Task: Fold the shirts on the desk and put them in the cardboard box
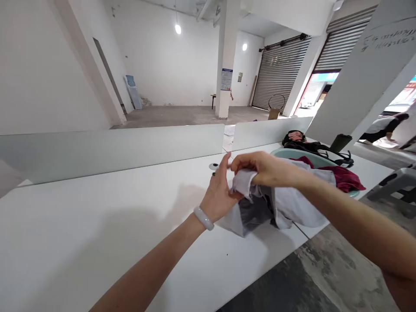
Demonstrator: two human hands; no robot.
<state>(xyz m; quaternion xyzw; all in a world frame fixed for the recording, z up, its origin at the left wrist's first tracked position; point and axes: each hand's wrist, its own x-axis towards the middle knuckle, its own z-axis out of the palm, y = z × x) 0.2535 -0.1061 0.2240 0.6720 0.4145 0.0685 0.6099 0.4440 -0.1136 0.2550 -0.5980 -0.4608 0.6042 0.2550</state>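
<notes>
A pale grey garment [256,212] hangs bunched from my hands just over the white table, its lower folds lying on the tabletop; which kind of garment it is does not show. My right hand [264,169] is closed on its upper edge, fingers curled over the cloth. My left hand [219,195], with a pale bangle [203,218] at the wrist, holds the same edge from the left, thumb under the fabric and fingers pointing up. More pale cloth [302,206] spreads to the right, running up to the basin.
A light green basin [286,152] at the right holds dark red cloth [346,178] draped over its rim. Behind it lie a black bag [302,145] and a dark cylinder [340,142]. A low frosted partition [130,149] lines the table's [97,234] back edge. A grey stool [398,186] stands right.
</notes>
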